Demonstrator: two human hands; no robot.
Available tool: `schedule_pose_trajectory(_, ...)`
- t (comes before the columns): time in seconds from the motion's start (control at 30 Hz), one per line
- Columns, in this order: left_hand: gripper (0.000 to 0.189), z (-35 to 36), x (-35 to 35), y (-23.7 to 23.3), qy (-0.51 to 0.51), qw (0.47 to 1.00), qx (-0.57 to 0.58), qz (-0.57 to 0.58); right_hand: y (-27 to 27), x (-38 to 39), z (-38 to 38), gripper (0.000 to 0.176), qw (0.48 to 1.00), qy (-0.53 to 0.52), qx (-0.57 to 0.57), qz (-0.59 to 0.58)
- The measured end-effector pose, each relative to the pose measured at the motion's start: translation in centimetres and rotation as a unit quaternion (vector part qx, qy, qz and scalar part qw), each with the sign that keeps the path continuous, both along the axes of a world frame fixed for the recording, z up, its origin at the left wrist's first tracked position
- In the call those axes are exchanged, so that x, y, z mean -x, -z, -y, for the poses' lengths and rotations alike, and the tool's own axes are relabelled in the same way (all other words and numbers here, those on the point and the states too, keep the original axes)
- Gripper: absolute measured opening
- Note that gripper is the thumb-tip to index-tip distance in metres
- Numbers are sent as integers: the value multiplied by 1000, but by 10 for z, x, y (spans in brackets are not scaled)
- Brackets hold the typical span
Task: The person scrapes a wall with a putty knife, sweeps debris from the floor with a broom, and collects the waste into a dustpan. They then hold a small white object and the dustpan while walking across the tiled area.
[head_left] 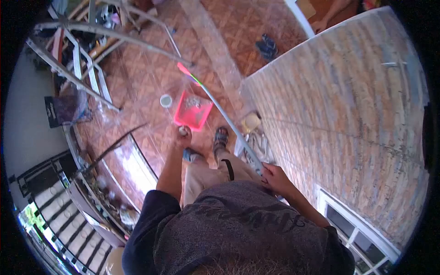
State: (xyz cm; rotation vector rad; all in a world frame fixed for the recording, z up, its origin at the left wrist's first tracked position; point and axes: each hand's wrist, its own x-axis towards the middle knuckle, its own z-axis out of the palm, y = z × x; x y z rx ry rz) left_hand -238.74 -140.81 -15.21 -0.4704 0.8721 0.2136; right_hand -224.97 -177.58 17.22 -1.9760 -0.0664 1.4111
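My right hand (272,177) is wrapped round the long pale handle of a broom (224,112), near my right thigh. The broom slants away to its pinkish-red head, with a yellow-green part beside it. Beyond my feet is a red dustpan (195,120) with light-coloured debris inside. At its near left corner my left hand (184,134) is closed, apparently gripping the dustpan; a whitish patch shows at the fingers, too small to identify. A small round whitish container (166,101) stands on the tiles left of the dustpan.
A metal frame (114,33) stands on the left, over assorted objects. The stone-patterned wall (339,91) rises on my right, with a yellowish container (251,122) and a crumpled pale bag (259,145) at its foot. Dark slippers (266,47) lie ahead; another person's hand (319,25) shows top right.
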Motion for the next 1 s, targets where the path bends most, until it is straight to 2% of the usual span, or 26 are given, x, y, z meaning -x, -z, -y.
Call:
schedule_pose_trajectory(0.03, 11, 3, -5, 1, -7, 1000, 5, -8, -2, -7, 6, 30, 1000, 4, -12, 14)
schedule_pose_trajectory(0.1, 12, 9, -26, -34, -8, 998, 45, 31, -19, -20, 0, 29, 998, 23, -32, 43)
schedule_pose_trajectory(0.17, 11, 11, -46, -48, -16, 992, 80, 96, -27, -36, -7, 28, 996, 38, -49, 71)
schedule_pose_trajectory(0.27, 13, 13, -78, -81, -24, 989, 91, 118, -22, -61, -23, 24, 989, 124, -74, 7)
schedule_pose_trajectory(0.4, 10, -9, -121, -107, -7, 981, 114, 155, -5, -94, -58, 22, 981, 141, -108, 80)
schedule_pose_trajectory(0.43, 10, -20, -134, -109, -6, 981, 110, 159, -2, -106, -69, 22, 980, 141, -113, 83)
schedule_pose_trajectory(0.5, 10, -38, -152, -112, 29, 987, 18, 154, 3, -125, -91, 23, 981, 121, -84, 124)
schedule_pose_trajectory(0.57, 13, -57, -177, -116, 44, 990, -8, 133, 17, -148, -106, 19, 975, 155, -133, 91)
schedule_pose_trajectory(0.63, 11, -79, -205, -131, 72, 986, -36, 149, 45, -167, -118, 19, 965, 143, -127, 178)
schedule_pose_trajectory(0.67, 11, -93, -215, -136, 84, 985, -22, 152, 23, -169, -135, 19, 969, 128, -128, 171)
schedule_pose_trajectory(0.7, 11, -106, -229, -141, 64, 986, -30, 151, -5, -177, -152, 20, 970, 181, -121, 104)
schedule_pose_trajectory(0.73, 11, -119, -245, -141, 85, 983, -23, 162, -24, -189, -173, 22, 966, 230, -111, 37)
schedule_pose_trajectory(0.77, 12, -130, -258, -145, 108, 979, -15, 171, -25, -200, -188, 22, 970, 211, -115, 32)
schedule_pose_trajectory(0.9, 14, -171, -314, -160, 89, 982, 5, 168, -15, -239, -215, 20, 968, 208, -129, 58)
schedule_pose_trajectory(0.97, 14, -193, -341, -157, 88, 980, -9, 180, -10, -258, -233, 19, 945, 291, -142, 51)
schedule_pose_trajectory(1.0, 14, -201, -354, -157, 87, 982, -27, 167, -19, -269, -240, 18, 948, 288, -131, 38)
